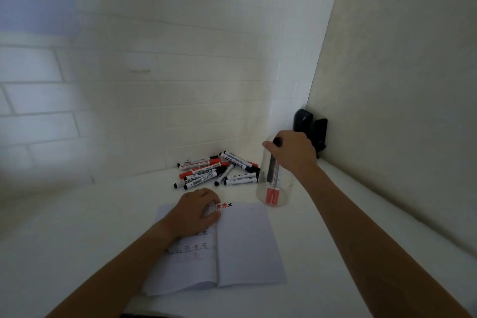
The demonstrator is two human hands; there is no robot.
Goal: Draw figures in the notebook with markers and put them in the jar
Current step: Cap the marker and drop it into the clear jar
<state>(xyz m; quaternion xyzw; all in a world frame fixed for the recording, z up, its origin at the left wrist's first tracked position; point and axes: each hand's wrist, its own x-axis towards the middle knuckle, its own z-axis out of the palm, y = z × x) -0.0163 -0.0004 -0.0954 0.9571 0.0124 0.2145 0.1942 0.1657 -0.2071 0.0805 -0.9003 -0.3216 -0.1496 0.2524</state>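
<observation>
The clear jar point(274, 183) stands upright on the white table point(77, 240), and everything else sits in relation to it. Above its mouth the right hand point(294, 152) pinches the black end of a marker point(272, 166), fingers curled on it, with the marker's body already down inside the jar. Two red-capped markers point(272, 195) stand in the jar as well, caps at the bottom. Just to the left of the jar, against the tiled wall, lies a loose pile of markers point(216, 169) (red and black caps mixed, some crossing one another). In front of the jar and slightly left, the notebook point(245, 242) lies open and flat. The left hand point(196, 213) rests on its left page near the top, fingers loosely bent and holding nothing. Small red and black figures point(224, 205) sit on the top edge of the right page, near the jar's base. Behind the jar, in the corner, stand two black objects point(309, 129).
</observation>
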